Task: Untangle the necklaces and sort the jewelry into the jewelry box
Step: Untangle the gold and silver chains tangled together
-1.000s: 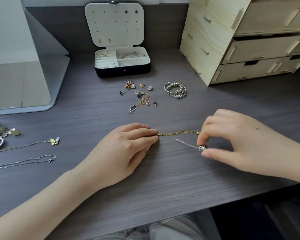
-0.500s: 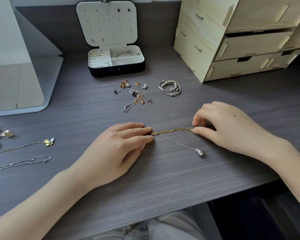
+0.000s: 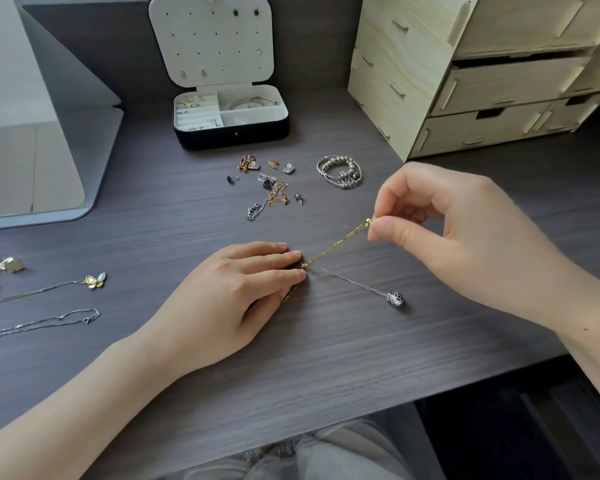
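Two hands stretch a gold chain (image 3: 336, 245) over a dark wood-grain desk (image 3: 326, 358).

The left hand (image 3: 222, 299) lies flat, fingers straight and together, pressing one end of the gold chain to the desk. The right hand (image 3: 465, 237), raised above the desk, pinches the other end between thumb and forefinger, so the chain runs taut and slanting between them. A silver necklace (image 3: 354, 282) lies on the desk from the left fingertips (image 3: 297, 274) out to its round pendant (image 3: 395, 298). Whether it is knotted with the gold chain there is hard to tell. The open jewelry box (image 3: 232, 133) stands at the back, with loose earrings (image 3: 246, 163) and beaded bracelets (image 3: 340, 169) just in front.
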Demonstrator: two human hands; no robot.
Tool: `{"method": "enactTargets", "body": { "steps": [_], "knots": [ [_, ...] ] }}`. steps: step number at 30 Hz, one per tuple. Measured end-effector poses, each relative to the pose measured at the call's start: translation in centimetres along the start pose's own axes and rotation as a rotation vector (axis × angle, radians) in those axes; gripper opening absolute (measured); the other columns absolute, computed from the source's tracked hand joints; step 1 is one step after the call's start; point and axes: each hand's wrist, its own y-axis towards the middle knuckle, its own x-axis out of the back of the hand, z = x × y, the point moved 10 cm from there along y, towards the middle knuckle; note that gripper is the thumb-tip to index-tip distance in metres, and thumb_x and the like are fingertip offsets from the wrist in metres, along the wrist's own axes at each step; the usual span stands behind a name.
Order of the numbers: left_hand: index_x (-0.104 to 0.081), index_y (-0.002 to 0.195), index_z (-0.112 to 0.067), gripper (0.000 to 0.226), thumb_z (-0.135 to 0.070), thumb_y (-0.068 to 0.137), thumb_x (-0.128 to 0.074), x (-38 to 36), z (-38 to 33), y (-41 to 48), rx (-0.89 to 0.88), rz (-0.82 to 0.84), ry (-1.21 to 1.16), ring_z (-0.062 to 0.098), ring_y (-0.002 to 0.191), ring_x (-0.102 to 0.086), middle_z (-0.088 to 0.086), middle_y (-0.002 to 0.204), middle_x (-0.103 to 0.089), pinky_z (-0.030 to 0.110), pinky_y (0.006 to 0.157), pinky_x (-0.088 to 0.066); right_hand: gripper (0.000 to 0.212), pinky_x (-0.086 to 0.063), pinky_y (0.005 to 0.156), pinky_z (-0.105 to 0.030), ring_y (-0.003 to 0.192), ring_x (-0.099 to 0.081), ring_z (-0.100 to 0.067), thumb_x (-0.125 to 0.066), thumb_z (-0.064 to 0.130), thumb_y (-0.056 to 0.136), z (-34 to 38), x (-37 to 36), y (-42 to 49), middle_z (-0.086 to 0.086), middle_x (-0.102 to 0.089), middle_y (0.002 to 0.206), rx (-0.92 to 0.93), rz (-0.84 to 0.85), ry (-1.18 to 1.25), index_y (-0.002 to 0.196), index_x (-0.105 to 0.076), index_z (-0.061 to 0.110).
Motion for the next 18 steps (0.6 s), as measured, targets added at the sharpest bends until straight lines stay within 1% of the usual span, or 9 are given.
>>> {"method": "enactTargets", "body": {
  "steps": [2, 4, 7, 8, 10, 12, 14, 16, 18],
  "knots": [
    [-0.070, 0.110, -0.012, 0.030, -0.018, 0.091, -0.047, 0.0, 0.0, 0.0, -0.001, 0.000, -0.003, 0.017, 0.116, -0.057, -0.002, 0.120, -0.065, 0.030, 0.099, -0.042, 0.006, -0.043, 0.061, -0.020, 0.065, -0.056, -0.016, -0.061, 0.028, 0.079, 0.6, 0.0, -0.3, 0.015, -0.063, 0.078, 0.013, 0.003, 0.002, 0.078, -0.058, 0.022],
    [-0.070, 0.110, -0.013, 0.030, -0.018, 0.091, -0.047, 0.0, 0.0, 0.0, -0.002, 0.003, -0.005, 0.017, 0.116, -0.057, -0.002, 0.121, -0.064, 0.031, 0.099, -0.042, 0.006, -0.040, 0.059, -0.016, 0.063, -0.054, -0.014, -0.062, 0.028, 0.078, 1.0, -0.3, -0.7, 0.018, -0.061, 0.076, 0.024, 0.026, 0.002, 0.076, -0.058, 0.024],
    [-0.069, 0.111, -0.014, 0.030, -0.019, 0.091, -0.048, -0.1, 0.3, -0.1, 0.004, 0.010, -0.024, 0.015, 0.118, -0.056, -0.002, 0.122, -0.063, 0.032, 0.098, -0.043, 0.006, -0.036, 0.064, -0.005, 0.068, -0.053, 0.003, -0.064, 0.030, 0.077, 1.5, -1.3, -1.9, 0.020, -0.054, 0.063, 0.065, 0.089, -0.047, 0.075, -0.059, 0.027],
    [-0.069, 0.111, -0.015, 0.030, -0.019, 0.091, -0.048, -0.1, 0.4, -0.2, 0.008, 0.011, -0.037, 0.014, 0.119, -0.055, -0.003, 0.122, -0.063, 0.033, 0.098, -0.044, 0.007, -0.035, 0.066, -0.006, 0.069, -0.052, 0.005, -0.063, 0.034, 0.077, 1.4, -1.8, -2.4, 0.020, -0.054, 0.064, 0.078, 0.121, -0.075, 0.075, -0.059, 0.028],
    [-0.070, 0.111, -0.016, 0.029, -0.021, 0.091, -0.049, 0.0, 0.6, -0.2, 0.012, 0.014, -0.062, 0.013, 0.120, -0.055, -0.003, 0.122, -0.063, 0.033, 0.098, -0.044, 0.011, -0.037, 0.070, -0.012, 0.072, -0.051, 0.000, -0.056, 0.042, 0.076, 1.0, -3.1, -3.2, 0.017, -0.054, 0.068, 0.094, 0.197, -0.121, 0.075, -0.059, 0.031],
    [-0.071, 0.109, -0.016, 0.029, -0.022, 0.092, -0.049, 0.0, 0.8, -0.3, 0.013, 0.015, -0.082, 0.013, 0.119, -0.055, -0.003, 0.121, -0.064, 0.032, 0.098, -0.044, 0.012, -0.037, 0.071, -0.019, 0.074, -0.049, -0.004, -0.054, 0.043, 0.075, 0.3, -4.2, -3.9, 0.018, -0.052, 0.070, 0.102, 0.272, -0.153, 0.073, -0.057, 0.032],
    [-0.072, 0.108, -0.017, 0.028, -0.023, 0.092, -0.050, 0.1, 0.9, -0.3, 0.014, 0.018, -0.097, 0.013, 0.120, -0.055, -0.002, 0.121, -0.064, 0.033, 0.098, -0.044, 0.013, -0.037, 0.070, -0.022, 0.076, -0.046, -0.003, -0.052, 0.045, 0.074, -0.5, -5.1, -4.3, 0.021, -0.052, 0.072, 0.101, 0.334, -0.205, 0.071, -0.056, 0.033],
    [-0.072, 0.107, -0.019, 0.027, -0.023, 0.091, -0.051, 0.1, 1.0, -0.4, 0.016, 0.022, -0.112, 0.012, 0.121, -0.054, -0.003, 0.121, -0.064, 0.034, 0.098, -0.045, 0.016, -0.039, 0.067, -0.022, 0.076, -0.045, -0.003, -0.051, 0.049, 0.073, -1.2, -5.4, -4.4, 0.020, -0.054, 0.073, 0.098, 0.354, -0.253, 0.071, -0.056, 0.033],
    [-0.072, 0.106, -0.019, 0.026, -0.024, 0.091, -0.051, 0.1, 1.0, -0.4, 0.016, 0.021, -0.126, 0.012, 0.121, -0.054, -0.003, 0.121, -0.064, 0.034, 0.098, -0.045, 0.020, -0.038, 0.065, -0.019, 0.074, -0.044, -0.002, -0.051, 0.053, 0.072, -1.8, -5.0, -4.1, 0.020, -0.053, 0.071, 0.068, 0.296, -0.262, 0.073, -0.055, 0.034]
  ]
}}
